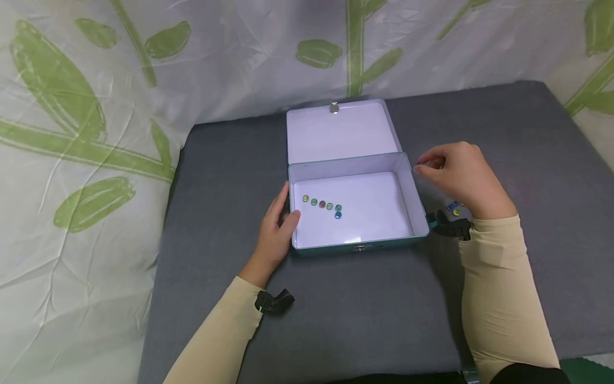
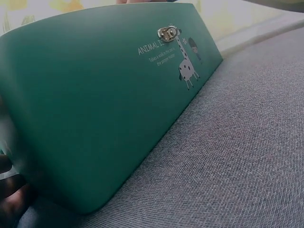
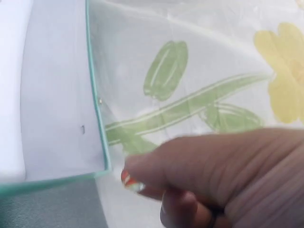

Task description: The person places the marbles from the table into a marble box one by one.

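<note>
A green tin box (image 1: 360,246) with a white inside stands with its lid (image 1: 342,133) folded back. Several glass marbles (image 1: 322,204) lie on its floor towards the left. My left hand (image 1: 274,234) holds the box's left wall, fingers along the outside and thumb over the rim; in the left wrist view fingertips (image 2: 12,202) show beside the box's corner. Just outside the right wall, my right hand (image 1: 462,173) is raised. Between its thumb and finger it pinches a marble (image 3: 129,180) with orange and clear parts.
More marbles (image 1: 455,212) lie on the grey cloth right of the box, partly hidden by my right wrist. The grey-covered table (image 1: 364,314) ends at a white sheet (image 1: 240,64) with green leaves behind and to the left.
</note>
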`<state>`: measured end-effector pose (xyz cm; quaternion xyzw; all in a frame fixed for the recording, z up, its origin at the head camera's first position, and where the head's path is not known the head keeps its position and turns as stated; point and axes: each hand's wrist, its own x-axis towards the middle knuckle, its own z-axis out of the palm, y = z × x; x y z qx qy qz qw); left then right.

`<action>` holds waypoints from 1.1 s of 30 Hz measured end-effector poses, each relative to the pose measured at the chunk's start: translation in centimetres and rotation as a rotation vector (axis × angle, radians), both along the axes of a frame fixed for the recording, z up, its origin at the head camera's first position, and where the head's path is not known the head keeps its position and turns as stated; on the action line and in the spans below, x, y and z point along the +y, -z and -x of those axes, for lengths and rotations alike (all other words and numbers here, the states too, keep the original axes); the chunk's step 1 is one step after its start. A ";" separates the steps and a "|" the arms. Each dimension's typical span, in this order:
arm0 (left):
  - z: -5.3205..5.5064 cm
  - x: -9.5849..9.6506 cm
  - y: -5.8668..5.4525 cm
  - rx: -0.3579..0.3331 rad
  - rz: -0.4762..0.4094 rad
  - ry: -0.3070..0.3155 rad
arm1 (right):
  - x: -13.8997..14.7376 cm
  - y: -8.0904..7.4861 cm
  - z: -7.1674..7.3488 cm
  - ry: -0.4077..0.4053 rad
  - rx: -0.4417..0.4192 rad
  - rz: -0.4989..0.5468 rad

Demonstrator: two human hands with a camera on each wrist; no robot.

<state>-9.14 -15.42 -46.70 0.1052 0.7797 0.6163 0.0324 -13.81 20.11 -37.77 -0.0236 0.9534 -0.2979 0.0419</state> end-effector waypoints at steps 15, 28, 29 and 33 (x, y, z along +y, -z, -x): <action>-0.1 0.1 -1.2 0.023 0.021 0.008 | -3.0 -0.2 0.8 -0.062 0.005 0.040; 0.0 0.1 -1.1 0.022 0.007 0.000 | -6.7 1.0 1.9 -0.142 -0.043 0.020; 0.0 0.1 -1.1 0.024 0.006 -0.001 | -6.9 1.1 2.0 -0.146 -0.042 0.019; 0.1 0.1 -1.0 0.031 0.005 0.001 | -7.8 1.4 2.1 -0.161 -0.053 0.014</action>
